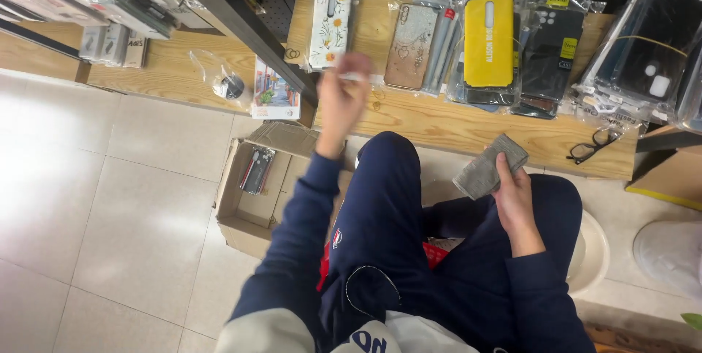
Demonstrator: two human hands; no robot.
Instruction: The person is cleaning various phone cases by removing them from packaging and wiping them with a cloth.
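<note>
My left hand [341,99] is raised over the edge of the low wooden shelf [453,125] and pinches something thin and pale; motion blur hides what it is. Just beyond it lies a bagged white phone case with a daisy print [330,28]. My right hand [513,194] rests above my right knee and grips a grey glittery phone case [488,166]. I sit with both knees in dark blue trousers pointing at the shelf.
Further bagged cases lie along the shelf: a beige one [412,46], a yellow one [488,40], dark ones [550,52] and a stack [651,53] at right. Black glasses [594,145] lie near the shelf edge. An open cardboard box [256,188] sits on the tiled floor.
</note>
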